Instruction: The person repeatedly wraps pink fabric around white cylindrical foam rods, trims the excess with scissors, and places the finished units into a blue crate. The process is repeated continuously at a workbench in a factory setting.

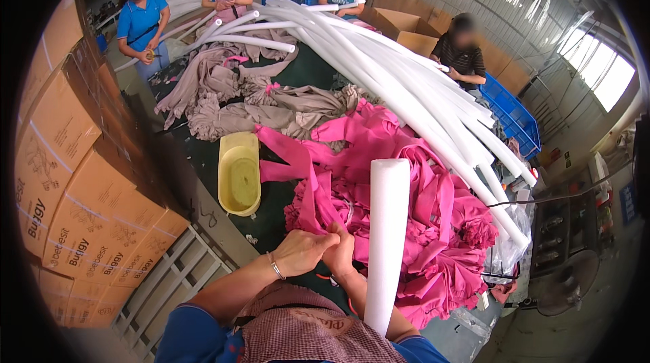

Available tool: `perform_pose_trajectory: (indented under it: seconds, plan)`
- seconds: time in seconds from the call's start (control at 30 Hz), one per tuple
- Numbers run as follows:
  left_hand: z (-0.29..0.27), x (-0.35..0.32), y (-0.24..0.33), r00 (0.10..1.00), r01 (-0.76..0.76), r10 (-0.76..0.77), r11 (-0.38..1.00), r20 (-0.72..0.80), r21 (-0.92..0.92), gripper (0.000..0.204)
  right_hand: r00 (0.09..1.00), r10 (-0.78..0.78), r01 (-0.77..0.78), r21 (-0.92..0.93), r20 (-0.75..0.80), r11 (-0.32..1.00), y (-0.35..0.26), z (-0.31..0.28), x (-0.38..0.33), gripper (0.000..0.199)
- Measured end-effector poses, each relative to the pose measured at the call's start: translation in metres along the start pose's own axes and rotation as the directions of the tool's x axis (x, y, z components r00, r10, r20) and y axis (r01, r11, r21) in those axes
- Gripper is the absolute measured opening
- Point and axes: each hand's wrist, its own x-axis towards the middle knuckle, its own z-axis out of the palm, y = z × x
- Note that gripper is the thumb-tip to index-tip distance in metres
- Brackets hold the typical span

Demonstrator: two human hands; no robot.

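My left hand (301,253), with a bracelet at its wrist, is closed on the edge of a pink fabric piece (313,211). Right beside it, my right hand (340,252) pinches the same piece; the fingertips of both hands meet and partly hide the cloth between them. The fabric runs up and away from my fingers into a large heap of pink fabric pieces (426,228). A thick white foam tube (388,241) stands out over my right forearm and covers part of it.
A yellow tub (240,177) with liquid sits left of the heap. Grey-brown fabric (271,109) lies beyond. Long white foam tubes (406,85) stretch across the table's right side. Stacked cardboard boxes (95,207) rise at the left. Several people work around the table's far side.
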Motion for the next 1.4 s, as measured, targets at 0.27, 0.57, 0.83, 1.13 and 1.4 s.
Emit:
perform_pose_trajectory:
  seconds: [0.27,0.57,0.83,1.13,1.4]
  plan:
    - [0.046,-0.007,-0.027,0.838,0.443,-0.422,0.896,-0.345,-0.022,0.024,0.995,0.002,-0.015,-0.136,-0.097,0.991,0.022,0.004,0.007,0.016]
    - [0.061,0.003,-0.040,0.818,0.443,-0.383,0.895,-0.429,0.047,0.026,0.976,-0.158,0.108,-0.298,-0.149,0.949,0.018,0.011,0.011,0.017]
    - [0.030,0.009,-0.020,0.870,0.189,-0.048,0.952,-0.491,0.241,0.009,0.975,-0.150,0.122,-0.169,-0.161,0.978,0.041,0.002,0.016,0.021]
    - [0.000,0.008,-0.040,0.773,0.356,-0.361,0.928,-0.522,-0.114,0.006,0.909,-0.211,-0.311,0.922,0.360,0.232,-0.068,-0.088,0.018,0.095]
    - [-0.019,0.003,-0.050,0.798,0.347,-0.478,0.862,-0.366,-0.369,0.007,0.867,0.004,-0.317,0.546,0.499,0.775,-0.119,-0.105,-0.017,0.092]
